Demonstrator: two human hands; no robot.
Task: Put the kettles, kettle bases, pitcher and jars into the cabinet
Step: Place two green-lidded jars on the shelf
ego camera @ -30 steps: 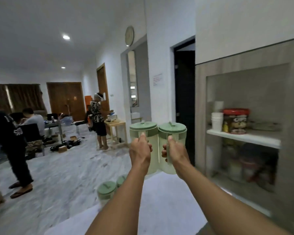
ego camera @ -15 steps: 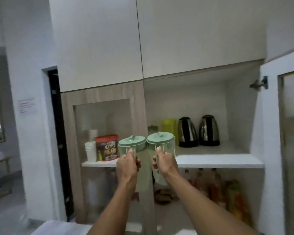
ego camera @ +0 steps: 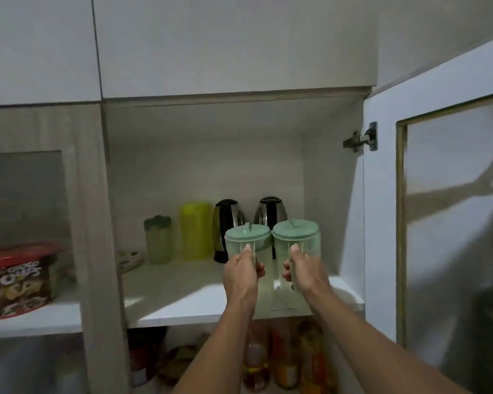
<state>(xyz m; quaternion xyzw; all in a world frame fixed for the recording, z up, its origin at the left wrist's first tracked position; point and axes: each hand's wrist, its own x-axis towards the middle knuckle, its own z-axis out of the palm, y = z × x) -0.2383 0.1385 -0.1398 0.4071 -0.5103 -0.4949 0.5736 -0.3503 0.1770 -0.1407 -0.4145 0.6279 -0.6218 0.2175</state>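
Observation:
I hold two clear jars with green lids side by side over the front of the white cabinet shelf (ego camera: pixel 182 305). My left hand (ego camera: pixel 241 277) grips the handle of the left jar (ego camera: pixel 246 237). My right hand (ego camera: pixel 306 275) grips the handle of the right jar (ego camera: pixel 296 234). Whether the jars touch the shelf I cannot tell. Behind them at the back stand two steel and black kettles (ego camera: pixel 225 223) (ego camera: pixel 271 213), partly hidden by the jars. Left of the kettles are a yellow-green pitcher (ego camera: pixel 195 230) and a small clear jar (ego camera: pixel 157 238) with a green lid.
The cabinet door (ego camera: pixel 444 194) stands open on the right, with a hinge (ego camera: pixel 360 137) at its top. A red-lidded cereal tub (ego camera: pixel 17 280) sits behind the glass door on the left. Bottles (ego camera: pixel 285 362) fill the shelf below. A flat patterned item (ego camera: pixel 128 260) lies at the shelf's left.
My view has turned from the room to the cabinet and come closer. Both jars have moved forward and right, now over the shelf in front of the kettles.

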